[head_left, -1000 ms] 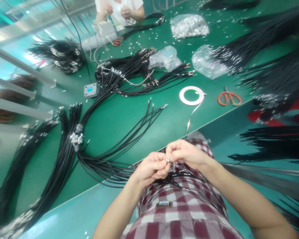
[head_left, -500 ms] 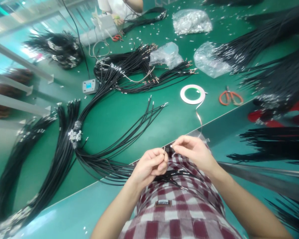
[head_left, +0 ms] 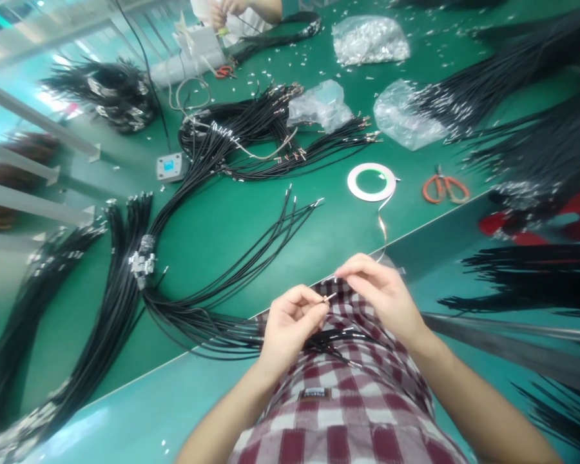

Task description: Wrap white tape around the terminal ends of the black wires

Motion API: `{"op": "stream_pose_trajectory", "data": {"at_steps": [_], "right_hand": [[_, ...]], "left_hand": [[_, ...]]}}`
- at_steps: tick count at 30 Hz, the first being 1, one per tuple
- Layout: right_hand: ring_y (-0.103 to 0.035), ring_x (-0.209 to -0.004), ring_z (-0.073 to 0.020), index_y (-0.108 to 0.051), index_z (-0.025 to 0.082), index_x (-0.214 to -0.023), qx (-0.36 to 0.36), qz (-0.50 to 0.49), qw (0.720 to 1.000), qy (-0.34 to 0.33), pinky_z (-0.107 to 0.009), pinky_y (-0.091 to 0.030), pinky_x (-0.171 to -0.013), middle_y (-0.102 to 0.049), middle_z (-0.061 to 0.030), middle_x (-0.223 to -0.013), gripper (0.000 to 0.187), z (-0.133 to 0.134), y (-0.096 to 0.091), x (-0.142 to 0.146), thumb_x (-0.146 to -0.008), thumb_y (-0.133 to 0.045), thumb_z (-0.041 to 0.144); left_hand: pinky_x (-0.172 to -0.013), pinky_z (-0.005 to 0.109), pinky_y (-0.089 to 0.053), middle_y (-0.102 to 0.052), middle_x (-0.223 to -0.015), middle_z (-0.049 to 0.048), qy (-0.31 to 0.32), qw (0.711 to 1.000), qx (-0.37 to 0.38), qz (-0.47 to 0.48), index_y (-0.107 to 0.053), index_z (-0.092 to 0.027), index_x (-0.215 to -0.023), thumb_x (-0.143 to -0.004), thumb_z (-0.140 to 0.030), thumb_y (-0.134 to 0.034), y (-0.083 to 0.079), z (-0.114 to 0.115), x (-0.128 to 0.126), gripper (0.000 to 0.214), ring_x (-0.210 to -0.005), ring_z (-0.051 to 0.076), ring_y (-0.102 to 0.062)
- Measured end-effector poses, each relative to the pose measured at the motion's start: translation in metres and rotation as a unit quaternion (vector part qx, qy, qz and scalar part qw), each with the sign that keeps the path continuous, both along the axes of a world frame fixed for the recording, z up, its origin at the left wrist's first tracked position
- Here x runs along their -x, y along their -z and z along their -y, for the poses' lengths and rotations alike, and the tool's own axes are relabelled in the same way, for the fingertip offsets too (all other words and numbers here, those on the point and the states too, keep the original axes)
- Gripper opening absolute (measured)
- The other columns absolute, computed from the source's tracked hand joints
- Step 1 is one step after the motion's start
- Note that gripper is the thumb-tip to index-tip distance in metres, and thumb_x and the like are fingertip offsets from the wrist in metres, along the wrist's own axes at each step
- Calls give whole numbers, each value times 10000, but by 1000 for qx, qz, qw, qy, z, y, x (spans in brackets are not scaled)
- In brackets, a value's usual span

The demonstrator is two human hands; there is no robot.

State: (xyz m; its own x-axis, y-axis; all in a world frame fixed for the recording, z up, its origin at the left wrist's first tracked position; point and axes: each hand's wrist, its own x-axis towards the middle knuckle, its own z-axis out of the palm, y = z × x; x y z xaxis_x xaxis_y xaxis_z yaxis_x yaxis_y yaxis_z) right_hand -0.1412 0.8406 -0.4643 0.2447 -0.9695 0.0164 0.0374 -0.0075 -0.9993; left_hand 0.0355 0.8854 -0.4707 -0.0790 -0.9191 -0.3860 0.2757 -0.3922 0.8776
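Observation:
My left hand is closed in a pinch around a cable, whose thin, pale stripped end sticks out past the thumb toward the right. Just to the right and slightly higher, my right hand pinches a tiny whitish piece, too small to make out. Behind that hand, a narrow coppery tape strip runs down from a white tape roll lying on the table. Black cables extend from the table under my left hand onto the checked cloth on my lap.
Orange-handled snips lie right of the roll. Clear bags and black cable bundles cover the back of the green table. A small grey box stands left. A co-worker's hands are at the far side.
My left hand has turned, so the stripped cable end now points right instead of up. My right hand has risen slightly, still pinching. The co-worker's hands have come into view.

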Motion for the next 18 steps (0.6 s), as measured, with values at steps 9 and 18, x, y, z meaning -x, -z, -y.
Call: {"op": "stream_pose_trajectory", "data": {"at_steps": [9,18], "right_hand": [[-633,-800,-159,-700,226,-1038,3,27,1000,15,-298,-546,-736,-681,-33,-890,191,-17,-1,8,-848,-700,209],[-638,-757,-146,-703,219,-978,9,-11,999,40,-271,-544,-677,-705,-24,-871,115,-21,0,8,-864,-694,215]], "left_hand": [[-641,241,-459,-663,-703,37,11,966,186,177,-715,-169,-753,-782,-153,-757,-1,-7,11,53,-645,148,-580],[-644,249,-443,-664,-794,44,107,948,196,228,-703,-184,-908,-847,-222,-710,-5,1,13,73,-665,143,-555]]}}
